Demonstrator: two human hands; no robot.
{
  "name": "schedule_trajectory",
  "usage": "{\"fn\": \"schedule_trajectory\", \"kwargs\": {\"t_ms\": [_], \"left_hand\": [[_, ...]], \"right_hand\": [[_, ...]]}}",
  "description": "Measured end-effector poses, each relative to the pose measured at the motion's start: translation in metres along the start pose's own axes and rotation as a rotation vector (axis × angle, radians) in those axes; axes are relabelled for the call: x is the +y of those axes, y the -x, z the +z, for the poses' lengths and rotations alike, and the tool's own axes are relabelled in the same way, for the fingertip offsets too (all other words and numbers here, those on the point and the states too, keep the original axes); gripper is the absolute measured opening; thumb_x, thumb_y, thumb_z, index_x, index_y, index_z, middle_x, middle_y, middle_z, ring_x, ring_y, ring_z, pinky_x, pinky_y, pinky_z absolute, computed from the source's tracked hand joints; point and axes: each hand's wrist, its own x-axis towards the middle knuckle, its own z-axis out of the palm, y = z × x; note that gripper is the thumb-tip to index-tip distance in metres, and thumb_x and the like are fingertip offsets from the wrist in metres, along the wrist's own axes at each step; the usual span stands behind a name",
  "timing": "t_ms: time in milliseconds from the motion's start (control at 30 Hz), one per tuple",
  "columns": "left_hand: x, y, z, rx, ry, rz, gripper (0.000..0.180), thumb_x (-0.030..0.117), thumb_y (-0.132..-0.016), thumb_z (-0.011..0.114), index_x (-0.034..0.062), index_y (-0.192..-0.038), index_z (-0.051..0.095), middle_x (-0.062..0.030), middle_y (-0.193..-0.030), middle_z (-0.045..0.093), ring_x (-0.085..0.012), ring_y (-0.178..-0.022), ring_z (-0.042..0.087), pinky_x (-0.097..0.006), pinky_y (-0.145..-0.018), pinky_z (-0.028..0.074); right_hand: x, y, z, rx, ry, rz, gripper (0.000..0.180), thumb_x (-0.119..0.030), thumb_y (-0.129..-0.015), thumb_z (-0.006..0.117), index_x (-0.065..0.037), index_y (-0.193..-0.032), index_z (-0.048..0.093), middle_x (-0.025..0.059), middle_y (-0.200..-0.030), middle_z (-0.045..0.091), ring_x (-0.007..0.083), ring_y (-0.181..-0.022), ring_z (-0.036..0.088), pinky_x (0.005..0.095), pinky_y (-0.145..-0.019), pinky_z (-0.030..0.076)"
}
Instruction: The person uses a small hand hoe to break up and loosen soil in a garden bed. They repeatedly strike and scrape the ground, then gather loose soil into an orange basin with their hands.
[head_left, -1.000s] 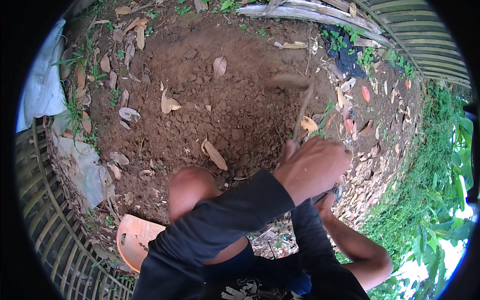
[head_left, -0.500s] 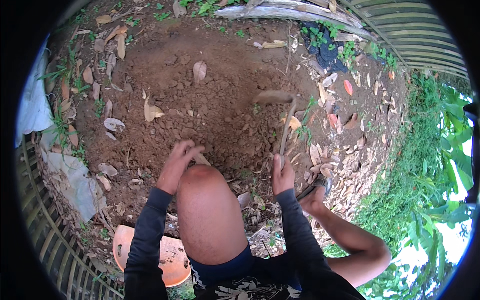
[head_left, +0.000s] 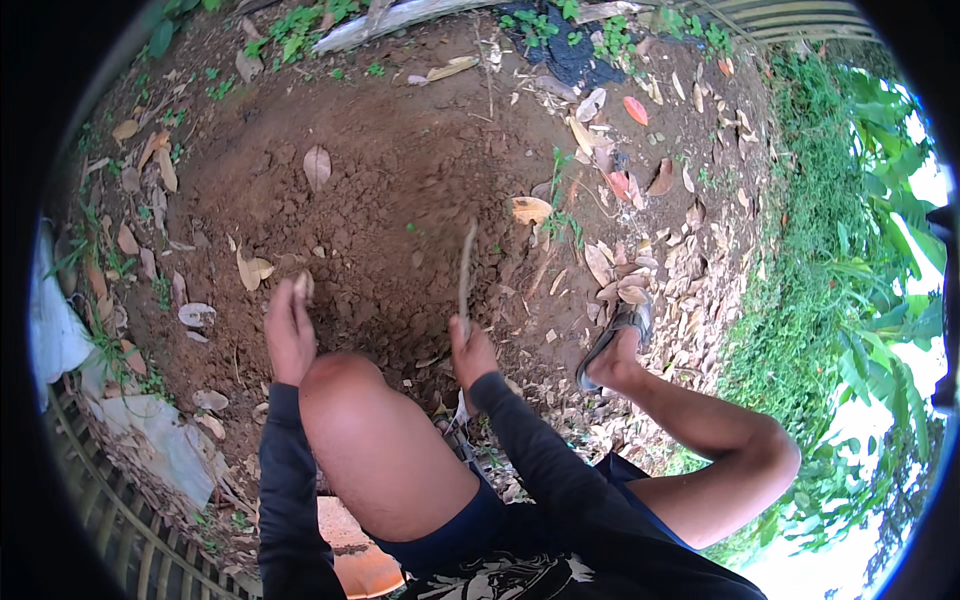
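My right hand [head_left: 470, 350] grips the wooden handle of a hand hoe [head_left: 466, 268], low over the loose soil just beyond my knee. The tool's head is smeared by motion and hard to make out against the dirt. My left hand [head_left: 288, 332] is held out beside my raised knee, fingers stretched forward and close together, above the broken brown soil [head_left: 370, 260]. At its fingertips is a small tan patch that I cannot make out clearly. A dry brown leaf [head_left: 317, 168] lies on the dirt farther off, and a yellowish curled leaf [head_left: 252, 270] rests near the left hand.
An orange plastic piece [head_left: 350, 545] is partly behind my left leg. Pale sheeting [head_left: 165, 440] and slatted bamboo fencing [head_left: 95, 500] are at left. A weathered log [head_left: 400, 22] and black plastic [head_left: 560, 60] lie at the far side. Leaf litter and green plants [head_left: 800, 250] spread rightward.
The view has shifted right. My right hand has swung the hoe down and inward toward the soil. My left hand has moved away from the knee, its fingers straighter than before.
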Motion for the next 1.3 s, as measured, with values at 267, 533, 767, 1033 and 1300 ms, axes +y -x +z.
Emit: {"fn": "schedule_trajectory", "kwargs": {"t_ms": [267, 533, 767, 1033, 1300], "left_hand": [[-0.002, -0.183, 0.042, 0.062, -0.517, 0.164, 0.071, 0.056, -0.088, 0.078, -0.0036, -0.119, 0.053, -0.0296, -0.117, 0.064, -0.0462, -0.117, 0.061, -0.052, -0.098, 0.049], [-0.088, -0.269, 0.074, -0.085, -0.572, -0.069, 0.064, 0.042, -0.092, 0.075, -0.0001, -0.137, 0.061, -0.0264, -0.127, 0.068, -0.0430, -0.121, 0.064, -0.051, -0.101, 0.051], [-0.002, -0.233, 0.059, -0.017, -0.346, -0.042, 0.053, 0.033, -0.101, 0.063, 0.0043, -0.144, 0.057, -0.0207, -0.123, 0.071, -0.0317, -0.114, 0.070, -0.043, -0.095, 0.053], [0.208, -0.184, 0.116, -0.310, -0.184, 0.061, 0.059, 0.038, -0.105, 0.059, 0.0115, -0.156, 0.044, -0.0167, -0.143, 0.062, -0.0292, -0.119, 0.068, -0.050, -0.104, 0.054], [0.333, -0.151, 0.240, -0.675, 0.271, 0.138, 0.093, 0.058, -0.094, 0.070, -0.0042, -0.154, 0.036, -0.0324, -0.142, 0.055, -0.0375, -0.132, 0.059, -0.051, -0.110, 0.049]], "right_hand": [[0.003, 0.038, -0.041, 0.079, 0.194, -0.139, 0.044, -0.050, -0.105, 0.056, -0.006, -0.105, 0.053, 0.0279, -0.077, 0.070, 0.0507, -0.075, 0.068, 0.0580, -0.069, 0.054], [0.061, -0.085, -0.124, 0.270, -0.670, 0.090, 0.041, -0.046, -0.104, 0.063, -0.007, -0.117, 0.060, -0.0018, -0.065, 0.050, 0.0070, -0.046, 0.048, 0.0257, -0.038, 0.035], [0.099, -0.147, -0.209, 0.480, 0.490, -0.034, 0.058, -0.049, -0.095, 0.069, -0.007, -0.134, 0.063, 0.0260, -0.131, 0.064, 0.0416, -0.122, 0.062, 0.0513, -0.102, 0.051], [0.026, -0.113, -0.094, 0.234, 0.380, -0.332, 0.087, -0.059, -0.092, 0.070, -0.011, -0.157, 0.040, 0.0276, -0.153, 0.042, 0.0481, -0.137, 0.045, 0.0529, -0.114, 0.042], [0.025, -0.108, -0.051, 0.213, 0.180, -0.198, 0.057, -0.041, -0.103, 0.062, -0.005, -0.145, 0.051, 0.0278, -0.146, 0.049, 0.0478, -0.128, 0.052, 0.0520, -0.110, 0.044]]}}
